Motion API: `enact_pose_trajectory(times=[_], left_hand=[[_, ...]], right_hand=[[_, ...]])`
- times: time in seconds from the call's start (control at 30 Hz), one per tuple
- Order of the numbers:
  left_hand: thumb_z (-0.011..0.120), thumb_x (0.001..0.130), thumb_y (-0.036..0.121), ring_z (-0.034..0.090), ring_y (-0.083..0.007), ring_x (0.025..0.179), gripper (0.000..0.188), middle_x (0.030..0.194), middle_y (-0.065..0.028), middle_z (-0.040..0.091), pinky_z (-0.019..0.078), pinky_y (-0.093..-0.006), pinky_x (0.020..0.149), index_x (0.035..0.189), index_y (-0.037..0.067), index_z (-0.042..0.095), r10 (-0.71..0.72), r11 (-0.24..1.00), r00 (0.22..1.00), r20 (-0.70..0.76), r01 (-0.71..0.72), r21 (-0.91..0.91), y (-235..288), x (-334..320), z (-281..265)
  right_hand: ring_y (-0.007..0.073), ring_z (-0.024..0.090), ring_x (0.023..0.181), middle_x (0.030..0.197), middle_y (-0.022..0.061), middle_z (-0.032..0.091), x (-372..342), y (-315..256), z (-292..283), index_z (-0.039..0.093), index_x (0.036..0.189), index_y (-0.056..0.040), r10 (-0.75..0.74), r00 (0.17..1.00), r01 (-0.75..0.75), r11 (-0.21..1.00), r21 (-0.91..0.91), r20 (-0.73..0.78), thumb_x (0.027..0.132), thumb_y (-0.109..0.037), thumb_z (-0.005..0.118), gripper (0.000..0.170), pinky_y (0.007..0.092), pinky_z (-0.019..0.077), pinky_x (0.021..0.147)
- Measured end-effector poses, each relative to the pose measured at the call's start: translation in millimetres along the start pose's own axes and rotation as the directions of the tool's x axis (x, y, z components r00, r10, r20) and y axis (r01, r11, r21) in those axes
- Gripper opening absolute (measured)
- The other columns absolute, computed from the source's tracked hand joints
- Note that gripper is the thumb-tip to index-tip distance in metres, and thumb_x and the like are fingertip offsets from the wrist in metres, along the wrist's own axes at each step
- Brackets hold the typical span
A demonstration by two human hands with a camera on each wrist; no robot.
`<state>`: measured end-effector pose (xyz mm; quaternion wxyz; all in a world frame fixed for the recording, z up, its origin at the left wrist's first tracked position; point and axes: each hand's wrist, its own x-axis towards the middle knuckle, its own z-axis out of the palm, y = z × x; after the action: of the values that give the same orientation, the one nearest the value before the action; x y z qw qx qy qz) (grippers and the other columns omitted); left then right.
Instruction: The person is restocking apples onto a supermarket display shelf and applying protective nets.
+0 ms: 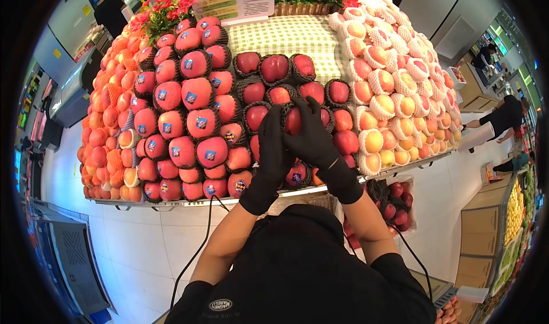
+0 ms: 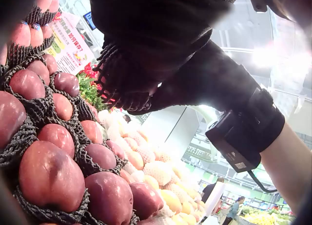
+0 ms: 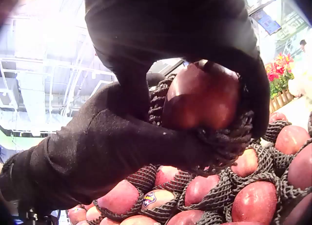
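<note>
Both hands wear black gloves and meet around one red apple (image 1: 293,121) above the display's front rows. My right hand (image 1: 315,132) curls its fingers round the apple's far side, while my left hand (image 1: 274,149) grips from the left. In the right wrist view the apple (image 3: 202,96) sits in a black foam net (image 3: 226,142), my left hand (image 3: 131,142) pressing thumb and fingers against the net. The left wrist view has the black net (image 2: 124,81) under my left hand (image 2: 151,25), with my right hand (image 2: 195,84) beside it; the apple is hidden there.
Red apples in black nets (image 1: 201,122), many with blue stickers, stand left of the hands. Pale-netted fruit (image 1: 374,141) lies on the right. Behind are a green checked cloth (image 1: 286,38), a sign (image 1: 231,1) and red flowers (image 1: 171,6). Bagged apples (image 1: 394,204) sit below the edge.
</note>
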<state>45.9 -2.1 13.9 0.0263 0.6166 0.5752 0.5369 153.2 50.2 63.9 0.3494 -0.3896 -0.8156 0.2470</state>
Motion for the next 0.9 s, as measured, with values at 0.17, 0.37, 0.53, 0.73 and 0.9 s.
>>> enact_pose_trajectory(times=[0.17, 0.37, 0.53, 0.73, 0.9], left_hand=[[0.067, 0.074, 0.004, 0.037, -0.0395, 0.131, 0.077, 0.141, -0.0222, 0.040, 0.0304, -0.0475, 0.109, 0.143, -0.002, 0.032, 0.120, 0.993, 0.993, -0.023, -0.119, 0.018, 8, 3, 0], [0.069, 0.072, 0.001, 0.030, -0.0399, 0.137, 0.083, 0.146, -0.0232, 0.034, 0.0272, -0.0492, 0.112, 0.146, 0.002, 0.030, 0.078, 0.995, 0.996, 0.050, -0.081, 0.055, 3, -3, 16], [0.071, 0.073, 0.006, 0.030, -0.0389, 0.137, 0.084, 0.147, -0.0223, 0.032, 0.0272, -0.0485, 0.112, 0.146, 0.002, 0.030, 0.010, 0.999, 0.996, 0.083, -0.007, -0.046, 7, 2, 5], [0.069, 0.080, 0.009, 0.035, -0.0409, 0.134, 0.075, 0.144, -0.0232, 0.035, 0.0293, -0.0475, 0.112, 0.144, 0.002, 0.032, -0.091, 0.991, 0.996, -0.013, 0.089, -0.099, -13, 6, -19], [0.069, 0.083, 0.010, 0.038, -0.0363, 0.132, 0.068, 0.143, -0.0221, 0.037, 0.0319, -0.0451, 0.110, 0.142, 0.002, 0.035, -0.122, 0.992, 0.992, -0.038, 0.120, -0.040, -27, -4, -25]], right_hand=[[0.0474, 0.037, 0.126, 0.129, 0.0264, 0.045, 0, 5, 4, 0.041, 0.133, -0.0033, 0.011, 0.997, -0.004, 0.996, 0.090, -0.074, 0.069, -0.024, 0.077, 0.076, 0.0512, 0.0418, 0.099], [0.0391, 0.044, 0.121, 0.126, 0.0230, 0.045, 4, 18, 7, 0.041, 0.133, -0.0025, 0.069, 0.987, -0.059, 0.996, 0.074, -0.142, 0.067, -0.016, 0.076, 0.076, 0.0468, 0.0372, 0.103], [0.0432, 0.045, 0.116, 0.120, 0.0270, 0.049, 26, 56, 4, 0.042, 0.130, -0.0026, 0.077, 0.957, -0.068, 0.997, 0.040, -0.280, 0.064, -0.024, 0.080, 0.079, 0.0480, 0.0428, 0.097], [0.0424, 0.052, 0.109, 0.118, 0.0296, 0.049, 90, 117, -47, 0.042, 0.129, -0.0023, 0.219, 0.938, -0.232, 0.973, -0.019, -0.267, 0.062, -0.026, 0.080, 0.080, 0.0460, 0.0459, 0.094], [0.0447, 0.056, 0.105, 0.116, 0.0290, 0.051, 149, 165, -55, 0.045, 0.127, -0.0080, 0.211, 0.927, -0.283, 0.936, -0.209, -0.310, 0.060, -0.034, 0.078, 0.079, 0.0479, 0.0489, 0.091]])
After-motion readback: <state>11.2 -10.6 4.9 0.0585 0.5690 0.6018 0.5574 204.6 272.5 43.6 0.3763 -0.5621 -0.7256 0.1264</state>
